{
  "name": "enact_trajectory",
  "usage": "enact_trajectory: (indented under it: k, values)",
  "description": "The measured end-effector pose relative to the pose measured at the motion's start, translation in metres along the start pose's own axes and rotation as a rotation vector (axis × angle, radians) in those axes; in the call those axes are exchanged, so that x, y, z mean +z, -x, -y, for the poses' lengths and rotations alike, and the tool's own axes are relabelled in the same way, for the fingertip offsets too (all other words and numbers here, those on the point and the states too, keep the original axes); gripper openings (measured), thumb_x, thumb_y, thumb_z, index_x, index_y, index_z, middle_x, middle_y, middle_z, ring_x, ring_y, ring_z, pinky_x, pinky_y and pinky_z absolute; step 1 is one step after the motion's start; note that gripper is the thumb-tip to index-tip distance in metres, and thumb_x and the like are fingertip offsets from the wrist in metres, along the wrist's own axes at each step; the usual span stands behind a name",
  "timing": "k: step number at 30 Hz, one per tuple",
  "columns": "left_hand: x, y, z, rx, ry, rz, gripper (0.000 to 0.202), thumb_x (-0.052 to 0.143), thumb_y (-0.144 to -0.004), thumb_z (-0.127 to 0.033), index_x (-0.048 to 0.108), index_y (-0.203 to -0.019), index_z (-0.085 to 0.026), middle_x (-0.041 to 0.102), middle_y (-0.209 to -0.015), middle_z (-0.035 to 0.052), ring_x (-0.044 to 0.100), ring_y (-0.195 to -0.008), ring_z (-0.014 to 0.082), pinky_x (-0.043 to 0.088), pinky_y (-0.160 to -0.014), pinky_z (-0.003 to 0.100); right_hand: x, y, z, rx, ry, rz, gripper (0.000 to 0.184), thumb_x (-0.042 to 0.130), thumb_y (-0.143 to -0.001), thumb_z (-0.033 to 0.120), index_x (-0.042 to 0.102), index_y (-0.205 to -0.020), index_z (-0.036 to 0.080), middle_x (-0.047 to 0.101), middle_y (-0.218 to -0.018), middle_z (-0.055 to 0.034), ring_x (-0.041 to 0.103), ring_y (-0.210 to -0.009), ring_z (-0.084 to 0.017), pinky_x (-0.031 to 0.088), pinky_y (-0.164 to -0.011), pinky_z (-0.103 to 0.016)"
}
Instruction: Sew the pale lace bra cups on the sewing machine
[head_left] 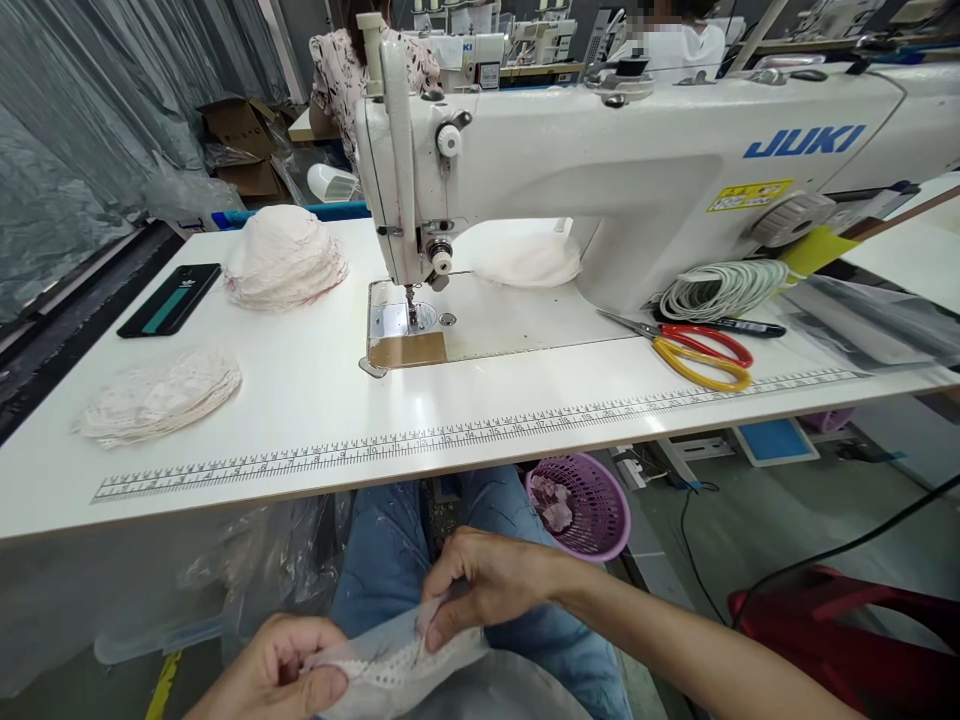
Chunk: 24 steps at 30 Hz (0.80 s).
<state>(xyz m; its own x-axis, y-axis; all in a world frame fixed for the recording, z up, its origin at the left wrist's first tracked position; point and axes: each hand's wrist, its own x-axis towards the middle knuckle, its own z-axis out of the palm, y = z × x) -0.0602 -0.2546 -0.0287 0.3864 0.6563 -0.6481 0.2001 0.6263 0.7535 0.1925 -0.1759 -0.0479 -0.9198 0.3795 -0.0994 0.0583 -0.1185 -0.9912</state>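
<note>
A purple plastic basket (606, 500) holding crumpled pale scraps (551, 502) stands beside the jeans (386, 545). Above the lap, left hand (285, 668) and right hand (487, 588) pinch a white eyelet-trimmed fabric piece (390, 660), its length slanting away rightward.

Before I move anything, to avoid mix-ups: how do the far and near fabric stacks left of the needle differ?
The far stack is taller; the near stack lies flatter. The far stack looks rounder, the near stack more elongated. Both are pale, layered fabric on the table.
</note>
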Motion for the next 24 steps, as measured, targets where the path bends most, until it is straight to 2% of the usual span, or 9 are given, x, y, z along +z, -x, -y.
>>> enact_trajectory:
  k: [2,5,8,10,13,16,19,24]
  values:
    - [0.003,-0.001,-0.007,-0.019,-0.029,0.070,0.045,0.071,-0.066,-0.056,0.070,-0.074,-0.012,0.051,-0.059,-0.0001,0.037,-0.056,0.0105,0.025,-0.053,0.020,0.001,-0.002,-0.001,0.000,-0.049,0.036,0.016,0.068,-0.075,0.023,0.072,-0.084,0.010,0.068,-0.074,-0.0011,0.062,-0.067,-0.011,0.046,-0.065,-0.015]
    - [0.015,-0.005,-0.025,-0.049,-0.094,0.149,0.036,0.075,-0.064,-0.044,0.071,-0.084,-0.014,0.052,-0.064,-0.0011,0.037,-0.060,0.0115,0.026,-0.055,0.020,0.002,-0.006,0.000,0.033,-0.006,0.054,0.015,0.069,-0.075,0.020,0.072,-0.086,0.010,0.067,-0.072,-0.0003,0.061,-0.065,-0.010,0.043,-0.059,-0.012]
    - [0.028,-0.013,-0.039,-0.061,-0.274,0.084,0.018,0.071,-0.065,-0.031,0.071,-0.065,-0.013,0.035,-0.051,-0.0061,0.027,-0.052,0.0090,0.018,-0.049,0.021,0.001,-0.007,0.001,0.084,0.049,0.045,0.014,0.069,-0.074,0.019,0.072,-0.085,0.010,0.066,-0.068,0.0008,0.058,-0.062,-0.009,0.041,-0.054,-0.011]
    - [0.033,-0.018,-0.042,-0.080,-0.376,0.005,0.017,0.066,-0.065,-0.028,0.070,-0.058,-0.013,0.025,-0.048,-0.0077,0.022,-0.050,0.0087,0.015,-0.048,0.022,-0.002,-0.004,0.001,0.109,0.042,0.042,0.015,0.068,-0.075,0.019,0.072,-0.086,0.010,0.065,-0.067,0.0007,0.057,-0.062,-0.008,0.041,-0.054,-0.011]
    - [0.032,-0.022,-0.039,-0.101,-0.410,-0.049,0.020,0.066,-0.063,-0.032,0.072,-0.061,-0.013,0.026,-0.047,-0.0076,0.025,-0.050,0.0094,0.015,-0.048,0.023,-0.008,0.004,-0.001,0.134,-0.046,0.050,0.020,0.066,-0.078,0.025,0.072,-0.087,0.008,0.066,-0.071,-0.0013,0.058,-0.064,-0.009,0.044,-0.059,-0.013]
    - [0.028,-0.022,-0.035,-0.106,-0.350,-0.025,0.026,0.068,-0.063,-0.038,0.072,-0.062,-0.013,0.027,-0.048,-0.0074,0.024,-0.050,0.0094,0.015,-0.048,0.023,-0.011,0.009,-0.003,0.143,-0.116,0.059,0.028,0.069,-0.074,0.033,0.072,-0.090,0.010,0.066,-0.074,-0.0017,0.060,-0.066,-0.010,0.046,-0.063,-0.015]
    - [0.025,-0.020,-0.032,-0.120,-0.300,0.002,0.031,0.068,-0.064,-0.043,0.072,-0.064,-0.012,0.029,-0.048,-0.0069,0.024,-0.050,0.0094,0.015,-0.049,0.023,-0.010,0.010,-0.005,0.098,-0.088,0.025,0.028,0.075,-0.069,0.030,0.071,-0.090,0.012,0.066,-0.074,-0.0003,0.060,-0.066,-0.010,0.046,-0.062,-0.015]
    - [0.024,-0.020,-0.030,-0.105,-0.309,-0.026,0.030,0.068,-0.065,-0.042,0.069,-0.061,-0.012,0.027,-0.049,-0.0076,0.023,-0.050,0.0087,0.015,-0.049,0.023,-0.009,0.009,-0.006,0.044,-0.002,-0.045,0.020,0.073,-0.070,0.025,0.071,-0.085,0.011,0.063,-0.068,0.0004,0.057,-0.060,-0.009,0.043,-0.056,-0.014]
